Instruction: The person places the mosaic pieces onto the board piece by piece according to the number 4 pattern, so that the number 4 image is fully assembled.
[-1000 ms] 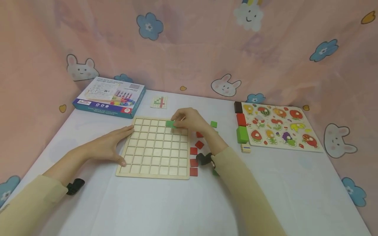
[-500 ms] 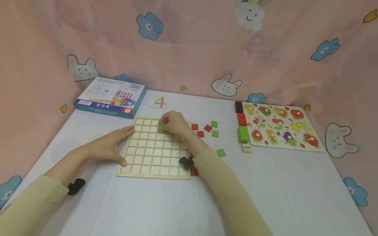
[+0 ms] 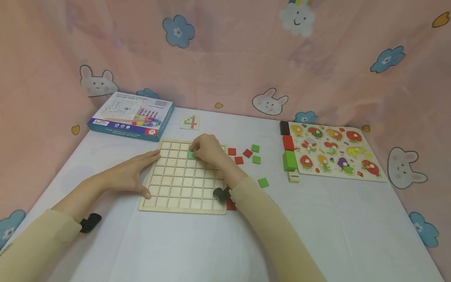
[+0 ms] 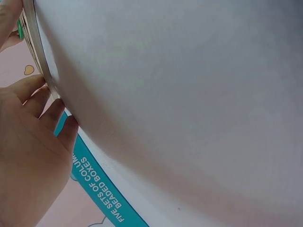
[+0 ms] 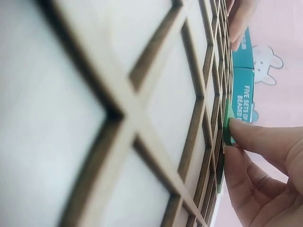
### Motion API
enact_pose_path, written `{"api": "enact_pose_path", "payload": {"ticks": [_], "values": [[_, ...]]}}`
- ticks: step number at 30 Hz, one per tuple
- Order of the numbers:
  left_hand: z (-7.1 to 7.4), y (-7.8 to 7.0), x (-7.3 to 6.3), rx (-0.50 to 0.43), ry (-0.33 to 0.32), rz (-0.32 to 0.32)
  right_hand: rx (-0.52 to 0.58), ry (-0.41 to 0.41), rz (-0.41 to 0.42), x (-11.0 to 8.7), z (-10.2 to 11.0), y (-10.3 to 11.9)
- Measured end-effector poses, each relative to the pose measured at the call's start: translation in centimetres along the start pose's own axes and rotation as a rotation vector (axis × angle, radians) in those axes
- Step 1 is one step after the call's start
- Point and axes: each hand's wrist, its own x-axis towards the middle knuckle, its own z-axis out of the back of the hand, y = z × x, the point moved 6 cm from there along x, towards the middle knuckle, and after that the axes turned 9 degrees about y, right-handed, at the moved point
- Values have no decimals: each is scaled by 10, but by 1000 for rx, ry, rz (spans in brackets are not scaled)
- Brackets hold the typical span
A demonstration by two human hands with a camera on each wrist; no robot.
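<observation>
My right hand (image 3: 208, 149) pinches a small green square tile (image 3: 191, 154) between thumb and fingertips, right at a square in the far part of the wooden grid board (image 3: 169, 170). In the right wrist view the held green tile (image 5: 228, 116) stands edge-on at the grid, and a second dark green edge (image 5: 220, 172) shows beneath the fingers. My left hand (image 3: 128, 174) lies spread along the board's left side, fingertips at the upper edge and thumb near the lower left corner. Its fingertips (image 4: 57, 106) touch the board's rim in the left wrist view.
Loose red tiles (image 3: 239, 160) and green tiles (image 3: 256, 159) lie right of the board. Behind it are a pattern card (image 3: 190, 122) and a boxed set (image 3: 130, 115). A fruit puzzle board (image 3: 331, 152) lies at the right, with coloured blocks (image 3: 289, 160) along its left side.
Over the second my right hand has moved left with the green tile and down to the grid, uncovering tiles on the right. It has barely moved since half a second ago. My left hand stays put.
</observation>
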Motion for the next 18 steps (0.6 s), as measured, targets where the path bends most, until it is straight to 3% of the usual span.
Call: {"api": "enact_pose_path", "payload": {"ticks": [10,18], "values": [[0,0,1,-3,2,13,-71,-30,18,-5,11,0],[-1,1,1,4,-3,19,-39,-31,-73,-19,61,-46]]}}
